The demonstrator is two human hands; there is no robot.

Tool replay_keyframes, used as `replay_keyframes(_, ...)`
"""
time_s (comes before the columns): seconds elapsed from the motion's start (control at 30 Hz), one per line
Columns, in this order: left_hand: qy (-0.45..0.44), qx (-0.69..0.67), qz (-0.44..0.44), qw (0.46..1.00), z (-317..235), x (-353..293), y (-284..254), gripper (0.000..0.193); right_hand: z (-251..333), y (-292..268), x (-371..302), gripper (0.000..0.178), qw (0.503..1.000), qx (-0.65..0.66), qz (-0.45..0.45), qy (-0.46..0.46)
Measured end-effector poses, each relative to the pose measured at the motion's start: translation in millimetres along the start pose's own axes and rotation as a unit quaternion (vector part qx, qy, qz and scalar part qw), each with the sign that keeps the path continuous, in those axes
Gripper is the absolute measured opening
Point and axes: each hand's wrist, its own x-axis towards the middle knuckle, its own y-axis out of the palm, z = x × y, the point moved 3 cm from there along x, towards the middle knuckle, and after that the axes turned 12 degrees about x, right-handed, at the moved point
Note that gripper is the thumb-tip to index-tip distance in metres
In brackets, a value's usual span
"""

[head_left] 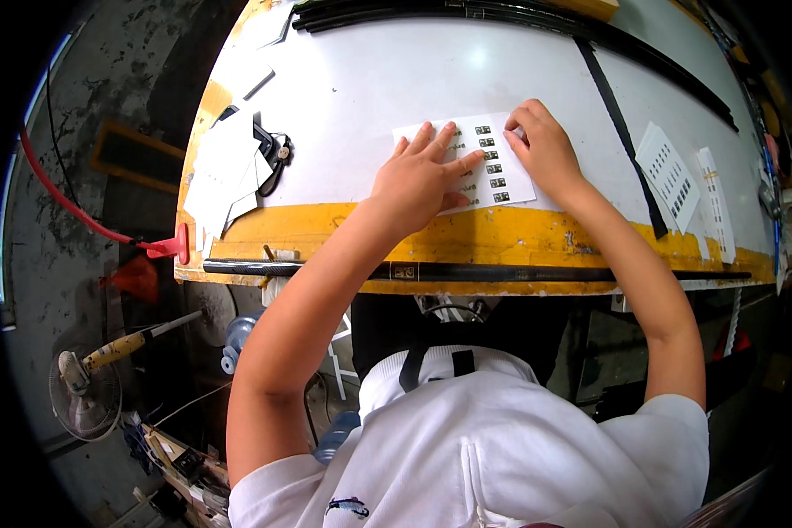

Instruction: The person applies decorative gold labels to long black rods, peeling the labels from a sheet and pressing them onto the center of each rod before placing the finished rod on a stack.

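A white sheet of printed labels [510,183] lies flat on the table in front of me, with rows of small dark prints. My left hand [421,176] rests on its left part, fingers spread and pressing it down. At the sheet's upper right corner is my right hand [539,145], its thumb and fingertips pinched together at the edge. Whether a label is between those fingertips is too small to see. Along the near edge of the table lies a long black tube [502,272], below both hands.
Loose white papers [220,180] are piled at the left beside a black corded item [275,158]. Another label sheet [667,176] and a narrow strip [715,202] lie right, past a black band [620,123]. Black tubes [466,12] line the back. A fan [84,396] stands lower left.
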Motion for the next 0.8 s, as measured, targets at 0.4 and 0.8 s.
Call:
replay_keyframes(0.4,-0.072,0.213,-0.102,0.969,31,19,-22,0.057,30,-11,-19,0.037,0.990,0.016,0.130,0.051)
replay_keyframes(0.8,0.138,-0.016,-0.023,0.990,-25,-1,1,0.049,26,-9,33,0.046,0.974,-0.134,0.119,-0.142)
